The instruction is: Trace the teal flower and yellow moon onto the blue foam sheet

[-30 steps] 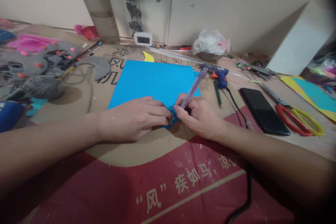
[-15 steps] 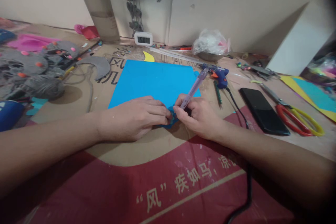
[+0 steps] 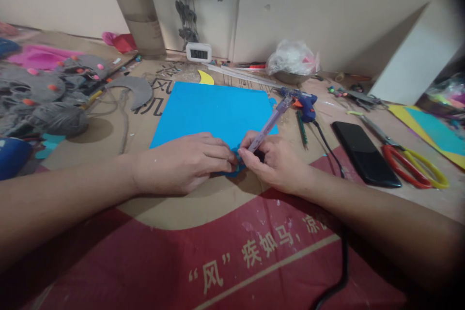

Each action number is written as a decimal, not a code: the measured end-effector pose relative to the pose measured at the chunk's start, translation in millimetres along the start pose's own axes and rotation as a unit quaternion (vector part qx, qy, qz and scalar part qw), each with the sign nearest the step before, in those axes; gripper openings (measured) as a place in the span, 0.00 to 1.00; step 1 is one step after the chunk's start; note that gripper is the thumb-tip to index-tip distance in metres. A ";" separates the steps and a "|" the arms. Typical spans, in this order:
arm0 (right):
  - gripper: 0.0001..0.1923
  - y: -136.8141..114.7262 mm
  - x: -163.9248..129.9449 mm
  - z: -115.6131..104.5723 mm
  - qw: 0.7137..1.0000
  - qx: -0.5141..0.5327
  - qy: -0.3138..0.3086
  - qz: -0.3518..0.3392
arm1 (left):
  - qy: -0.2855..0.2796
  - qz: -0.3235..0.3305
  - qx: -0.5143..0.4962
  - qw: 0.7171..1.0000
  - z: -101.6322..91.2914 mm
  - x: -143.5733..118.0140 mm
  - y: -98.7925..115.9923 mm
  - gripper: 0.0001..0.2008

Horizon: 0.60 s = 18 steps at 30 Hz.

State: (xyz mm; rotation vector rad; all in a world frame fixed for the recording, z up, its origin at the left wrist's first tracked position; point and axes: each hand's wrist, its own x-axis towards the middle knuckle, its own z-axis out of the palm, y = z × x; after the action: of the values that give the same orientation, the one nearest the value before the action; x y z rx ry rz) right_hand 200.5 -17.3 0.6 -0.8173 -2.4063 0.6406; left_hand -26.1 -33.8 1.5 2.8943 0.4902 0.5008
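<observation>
A bright blue sheet of paper (image 3: 218, 109) lies on the cardboard in front of me. My left hand (image 3: 189, 162) rests across its near edge, fingers together and curled down, holding the paper. By those fingertips a small blue paper piece (image 3: 238, 168) shows in part; the rest is covered by my fingers. My right hand (image 3: 274, 157) is closed around a light purple pen (image 3: 271, 123) in a writing grip. The pen leans up and to the right. Its tip is hidden by my fingers, close to the near right part of the sheet.
To the right lie a blue glue gun (image 3: 307, 106) with a black cord, a green pencil (image 3: 302, 130), a black phone (image 3: 365, 152) and scissors (image 3: 410, 160). Grey felt crescents (image 3: 136, 89) and yarn (image 3: 65, 118) are at left. A clock (image 3: 198, 52) stands behind.
The pen has shifted very slightly, along with the fingertips of my right hand. My left hand stays nearly in place on the paper.
</observation>
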 end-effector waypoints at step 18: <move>0.14 -1.7 -1.3 -2.0 1.000 0.000 -0.016 -0.011 | 0.000 0.003 -0.008 1.000 0.1 -1.9 -1.9 0.15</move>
State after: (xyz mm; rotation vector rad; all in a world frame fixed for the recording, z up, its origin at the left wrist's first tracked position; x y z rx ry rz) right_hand 201.9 -18.8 2.7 -0.7858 -2.4417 0.6494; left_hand -28.3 -32.7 0.5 2.8816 0.4748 0.5033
